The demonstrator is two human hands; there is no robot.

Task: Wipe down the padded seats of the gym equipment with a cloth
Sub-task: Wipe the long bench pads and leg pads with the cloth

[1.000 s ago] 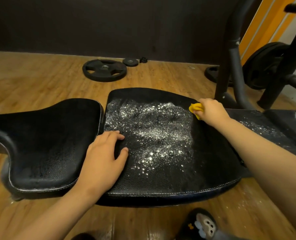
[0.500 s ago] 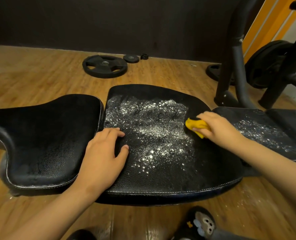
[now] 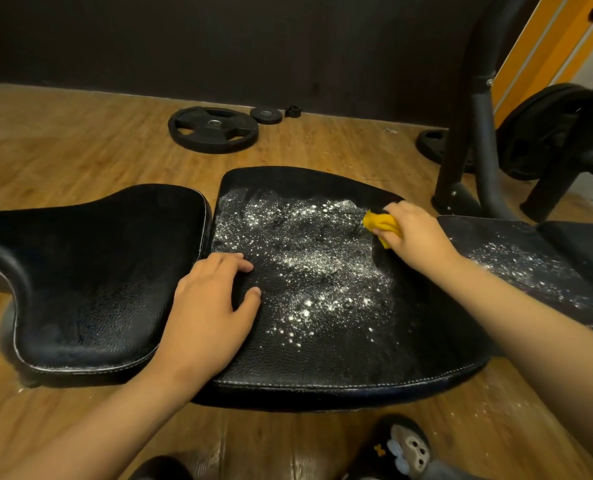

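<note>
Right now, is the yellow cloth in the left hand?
No, the right hand grips the yellow cloth, while the left hand rests flat on the black seat.

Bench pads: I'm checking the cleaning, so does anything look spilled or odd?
Yes. White powder is scattered across the middle pad, with more on the right pad. The right hand holds a yellow cloth beside it.

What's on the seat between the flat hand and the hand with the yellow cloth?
Head view: white powder specks scattered over the black seat pad, between left hand and yellow cloth.
</note>
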